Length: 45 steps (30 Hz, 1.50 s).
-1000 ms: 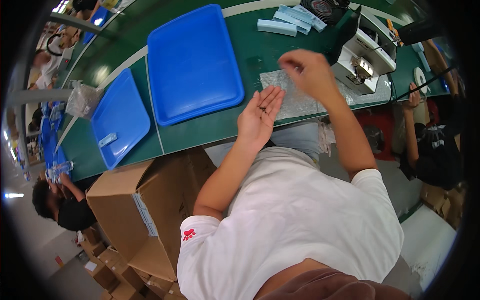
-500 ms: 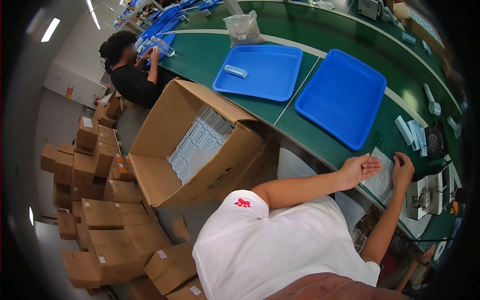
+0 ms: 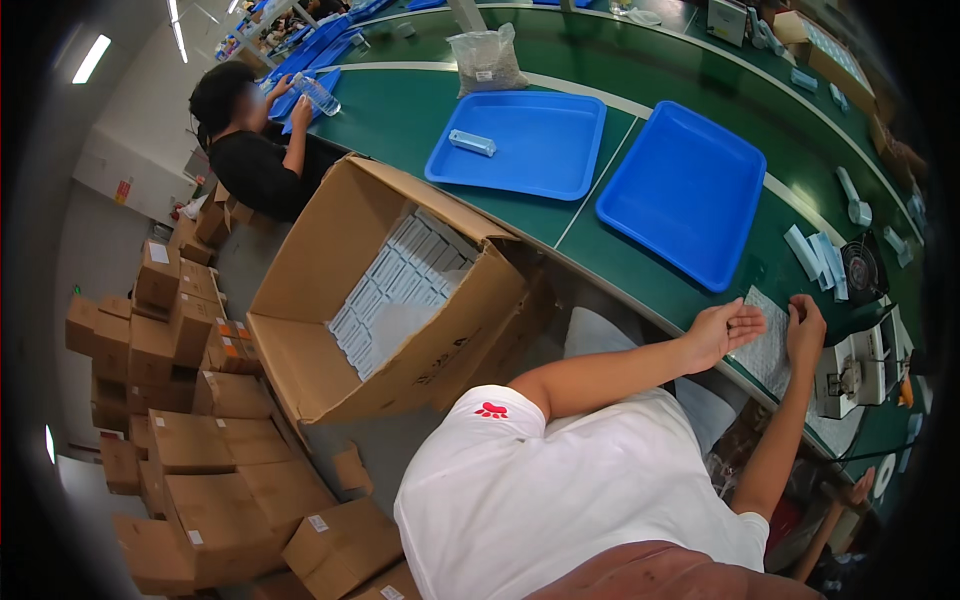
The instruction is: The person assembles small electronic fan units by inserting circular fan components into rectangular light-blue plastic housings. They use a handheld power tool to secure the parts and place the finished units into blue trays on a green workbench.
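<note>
My left hand [image 3: 725, 335] is held over the bench's near edge, fingers stretched out and palm turned up, with nothing in it. Close to its right, my right hand [image 3: 806, 328] has loosely bent fingers; I see nothing held there. Between and beneath the hands, a whitish, crinkled clear sheet [image 3: 766, 345] lies on the green bench [image 3: 640, 235]. Just beyond my right hand are several flat light-blue cartons [image 3: 826, 262] and a round black fan [image 3: 864, 268]. A pale machine with metal parts [image 3: 848, 378] stands right of that hand.
Two blue trays [image 3: 690, 200] lie on the bench, the farther-left one holding a small light-blue box [image 3: 472, 143]. An open carton [image 3: 290, 355] filled with small boxes stands at my left. Behind it are stacked brown cartons [image 3: 205, 440]. A co-worker [image 3: 250, 150] sits far left holding a clear bottle.
Both hands keep nearly the same pose and place. The view has shifted slightly. The co-worker at the far left has moved a little with the bottle.
</note>
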Each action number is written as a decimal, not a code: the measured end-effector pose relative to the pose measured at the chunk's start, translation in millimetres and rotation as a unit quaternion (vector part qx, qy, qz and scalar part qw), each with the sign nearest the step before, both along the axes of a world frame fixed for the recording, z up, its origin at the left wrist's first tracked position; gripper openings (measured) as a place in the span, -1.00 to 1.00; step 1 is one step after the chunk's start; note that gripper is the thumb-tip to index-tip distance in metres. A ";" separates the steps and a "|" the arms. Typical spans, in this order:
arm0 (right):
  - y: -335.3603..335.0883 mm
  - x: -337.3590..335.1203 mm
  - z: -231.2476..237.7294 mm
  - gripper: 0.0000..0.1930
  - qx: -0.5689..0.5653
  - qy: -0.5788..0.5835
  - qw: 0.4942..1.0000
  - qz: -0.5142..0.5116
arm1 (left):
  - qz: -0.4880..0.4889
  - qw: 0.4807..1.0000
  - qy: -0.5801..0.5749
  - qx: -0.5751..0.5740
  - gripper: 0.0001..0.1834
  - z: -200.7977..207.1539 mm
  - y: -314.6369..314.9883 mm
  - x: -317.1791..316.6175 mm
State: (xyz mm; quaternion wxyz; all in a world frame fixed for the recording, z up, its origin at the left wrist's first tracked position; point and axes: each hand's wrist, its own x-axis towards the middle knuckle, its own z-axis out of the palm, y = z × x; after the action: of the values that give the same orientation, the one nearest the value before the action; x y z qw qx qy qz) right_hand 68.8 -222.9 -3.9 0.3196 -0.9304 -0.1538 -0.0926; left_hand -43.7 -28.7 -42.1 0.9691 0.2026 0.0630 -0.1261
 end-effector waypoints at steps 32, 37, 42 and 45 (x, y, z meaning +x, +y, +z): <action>11.8 -42.6 16.6 -0.81 0.110 -0.079 0.991 -0.002 | 0.029 0.985 0.166 0.043 -0.68 31.1 33.0 -15.5; 7.7 -52.1 15.0 -0.71 0.036 -0.127 0.990 0.050 | -0.026 0.982 0.169 0.076 -0.62 35.0 27.7 -13.8; -7.7 -48.4 7.7 -0.74 0.018 -0.024 0.990 -0.140 | -0.135 0.971 0.188 0.066 -0.58 41.2 45.2 -7.2; -4.3 -41.4 4.9 -0.76 -0.010 0.006 0.979 -0.201 | -0.202 0.957 0.193 0.078 -0.58 43.5 48.8 3.0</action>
State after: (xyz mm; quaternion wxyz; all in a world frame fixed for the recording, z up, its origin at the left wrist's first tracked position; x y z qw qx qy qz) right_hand 27.4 -227.2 1.0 0.2860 -0.9461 0.0377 -0.1474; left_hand -40.8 20.1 1.4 0.8737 0.2582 0.2163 -0.3510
